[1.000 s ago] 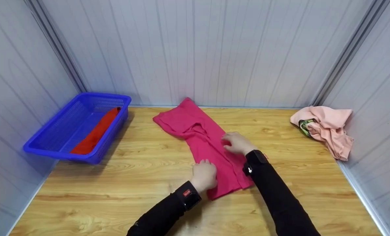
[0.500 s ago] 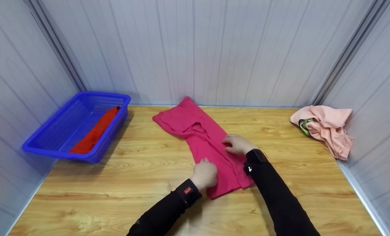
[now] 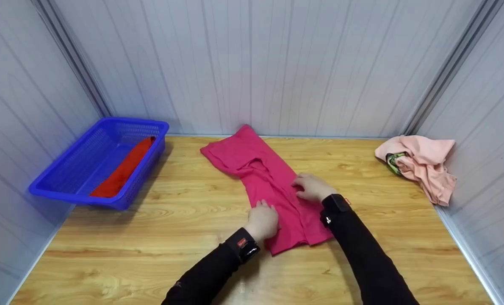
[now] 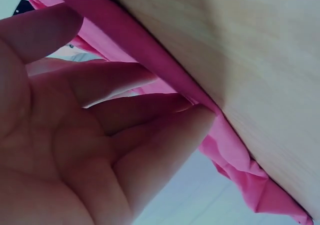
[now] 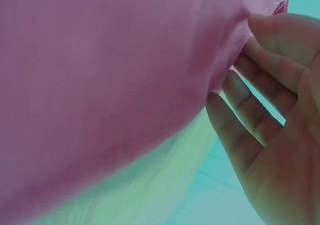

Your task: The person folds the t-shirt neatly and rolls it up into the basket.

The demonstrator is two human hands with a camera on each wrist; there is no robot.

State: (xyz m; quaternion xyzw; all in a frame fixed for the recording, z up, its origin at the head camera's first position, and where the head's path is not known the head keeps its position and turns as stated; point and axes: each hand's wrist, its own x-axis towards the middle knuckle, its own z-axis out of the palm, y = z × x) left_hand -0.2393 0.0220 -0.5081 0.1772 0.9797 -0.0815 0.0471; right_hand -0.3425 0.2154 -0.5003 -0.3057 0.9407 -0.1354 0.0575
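Note:
A bright pink garment [image 3: 260, 182], folded into a long strip with wrinkles and a raised fold along its middle, lies slantwise on the wooden table. My left hand [image 3: 262, 220] rests on its lower left part; in the left wrist view the fingers [image 4: 165, 145] are extended, their tips against the cloth's edge, with the thumb apart. On the garment's right side is my right hand [image 3: 313, 187]. Seen from the right wrist, its spread fingers [image 5: 240, 127] touch the pink cloth [image 5: 100, 85] at the border, loosely bent and not wrapped round it.
At the left stands a blue plastic basket [image 3: 61, 195] with a folded red-orange cloth [image 3: 125, 169] inside. A crumpled pale pink garment [image 3: 425, 165] with a green print lies by the right wall. Panelled walls [image 3: 269, 67] enclose the wooden table [image 3: 184, 199] on three sides.
The pink garment has shifted slightly to the right, its near edge included. My right hand has moved a little to the right, and my left hand slightly up along the cloth.

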